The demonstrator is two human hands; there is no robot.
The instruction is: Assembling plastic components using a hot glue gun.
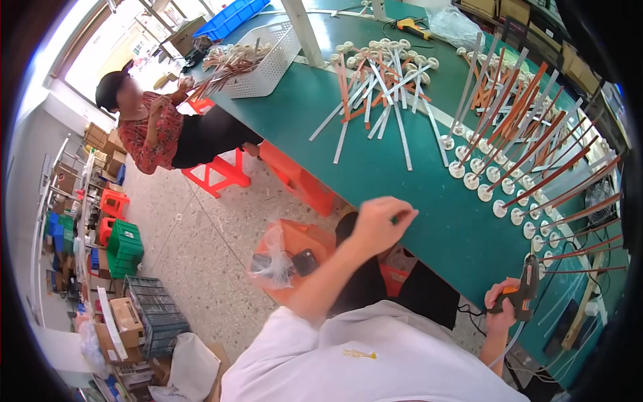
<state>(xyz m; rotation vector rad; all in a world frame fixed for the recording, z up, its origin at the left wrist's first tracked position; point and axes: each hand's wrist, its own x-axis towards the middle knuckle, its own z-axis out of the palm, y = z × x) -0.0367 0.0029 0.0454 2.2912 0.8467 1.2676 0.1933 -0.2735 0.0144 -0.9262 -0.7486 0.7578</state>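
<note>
My right hand [501, 303] is wrapped round the handle of a hot glue gun [526, 292], dark with an orange trigger. The gun's nozzle points away from me, towards rows of white round bases [484, 192] on the table's right side. Long flat strips, some reddish-brown [507, 131] and some silvery white [467, 85], stand up from these bases. My left hand [380, 226] is raised over the near table edge, thumb and fingers pinched together. Anything between those fingertips is too small to make out. Beyond it lies a loose heap of strips with round white ends [383, 86].
The green table [442, 224] curves across the right. At its far side are a white basket [268, 63] of strips, a blue tray [231, 18] and a yellow tool [413, 28]. A co-worker [157, 127] sits at left. An orange stool [315, 236] carries a plastic bag [276, 258].
</note>
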